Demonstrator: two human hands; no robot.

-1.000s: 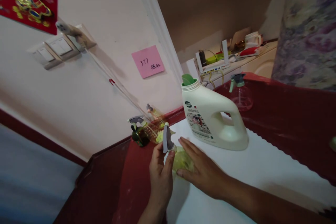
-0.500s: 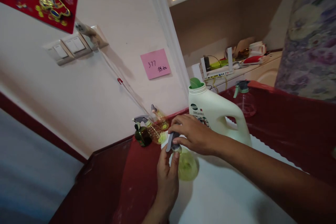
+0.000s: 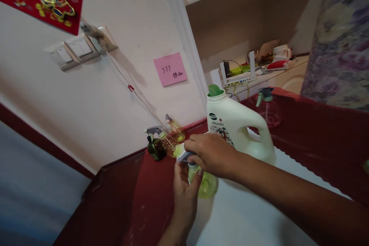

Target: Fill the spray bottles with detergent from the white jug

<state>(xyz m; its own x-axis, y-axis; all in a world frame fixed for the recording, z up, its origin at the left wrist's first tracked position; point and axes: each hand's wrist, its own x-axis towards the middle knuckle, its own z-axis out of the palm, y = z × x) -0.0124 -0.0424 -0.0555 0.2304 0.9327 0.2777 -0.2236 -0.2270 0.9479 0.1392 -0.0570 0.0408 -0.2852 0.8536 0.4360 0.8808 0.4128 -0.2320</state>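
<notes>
A round, clear yellow-green spray bottle (image 3: 208, 185) stands on the white sheet in front of me. Its neck is pinched between the thumb and fingers of my left hand (image 3: 186, 190). My right hand (image 3: 213, 154) is closed from above over the grey spray head (image 3: 185, 157), whose nozzle end sticks out to the left. The fingers partly cover the collar, so its fit on the neck is hidden. Just behind my right hand stands a large pale green jug (image 3: 235, 113) with a handle, uncapped, a green piece (image 3: 215, 90) showing in its mouth.
Left of the hands stand a clear spray bottle with a grey head (image 3: 168, 144), a dark green bottle (image 3: 156, 148) and a small amber spray bottle (image 3: 178, 130). A pink-tinted spray bottle (image 3: 271, 113) is behind the jug. A white router (image 3: 238, 78) sits on the back counter.
The grey spray head has turned, its nozzle end swinging from pointing down toward me to pointing left. My right hand has come slightly lower and wraps more tightly round it.
</notes>
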